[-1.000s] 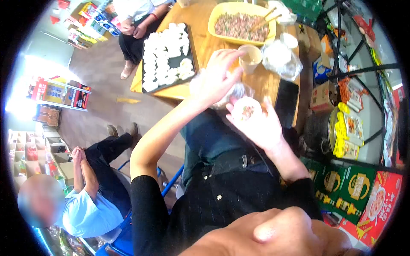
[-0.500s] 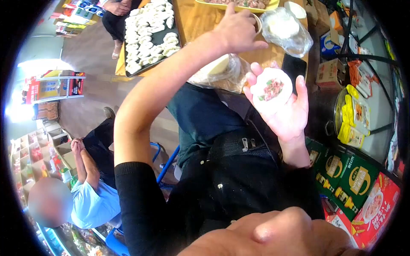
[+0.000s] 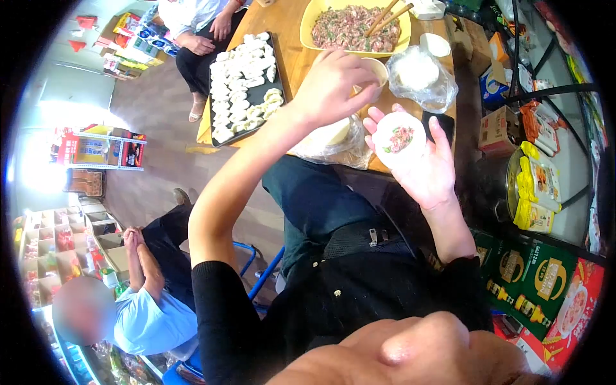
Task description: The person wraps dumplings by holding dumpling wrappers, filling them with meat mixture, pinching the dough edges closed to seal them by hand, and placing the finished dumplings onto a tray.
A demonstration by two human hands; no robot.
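On the upturned palm of my right hand (image 3: 428, 172) lies a round white dumpling wrapper (image 3: 387, 149), with a small heap of meat filling (image 3: 402, 138) on it. The fingers curl up around the wrapper's edge. My left hand (image 3: 337, 86) is palm down, fingers bent and thumb apart, over the side of a small bowl (image 3: 378, 69); its fingertips are partly hidden, and nothing shows in its grasp. Beyond it stands a yellow basin (image 3: 307, 25) of minced filling with chopsticks (image 3: 390, 20) in it. A plastic bag (image 3: 410, 69) holding white wrappers or dough is nearby.
A black tray (image 3: 256, 96) carries rows of shaped dumplings. Another bag (image 3: 333, 138) with pale dough lies at the table's near edge, by a dark flat object (image 3: 439, 128). Two people sit to the left. Boxes (image 3: 532, 276) and a large pot (image 3: 497, 186) stand at right.
The view has shifted, showing more of the yellow basin and the seated person beyond the tray. My left hand's fingers have bent down near the small bowl. My right hand still holds the filled wrapper.
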